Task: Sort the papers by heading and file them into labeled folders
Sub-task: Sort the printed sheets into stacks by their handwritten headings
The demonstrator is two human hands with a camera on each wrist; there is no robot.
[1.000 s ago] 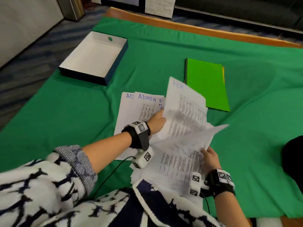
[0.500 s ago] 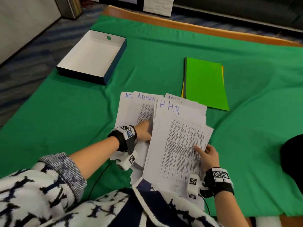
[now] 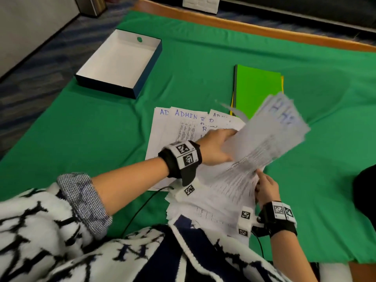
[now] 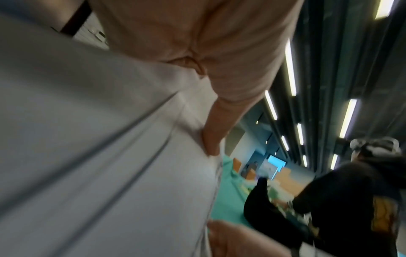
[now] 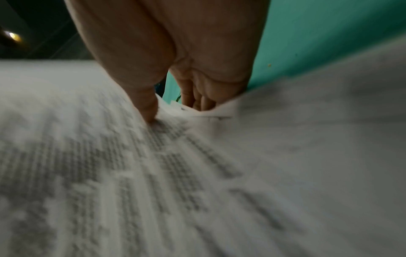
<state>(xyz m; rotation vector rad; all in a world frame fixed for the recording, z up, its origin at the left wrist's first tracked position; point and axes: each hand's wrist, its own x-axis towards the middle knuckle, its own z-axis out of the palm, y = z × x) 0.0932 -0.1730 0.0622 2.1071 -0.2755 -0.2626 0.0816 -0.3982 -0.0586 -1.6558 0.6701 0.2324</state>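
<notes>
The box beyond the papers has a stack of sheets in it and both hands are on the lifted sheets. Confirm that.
Not quite. In the head view the box holds nothing. The rest stands: the left hand and right hand both hold the lifted sheets.

Even, soft light fell from above on the head view, with faint shadows. The lifted sheaf of papers (image 3: 270, 137) was smeared by motion. Both wrist views were heavily blurred; ceiling strip lights (image 4: 290, 67) glared in the left one.
</notes>
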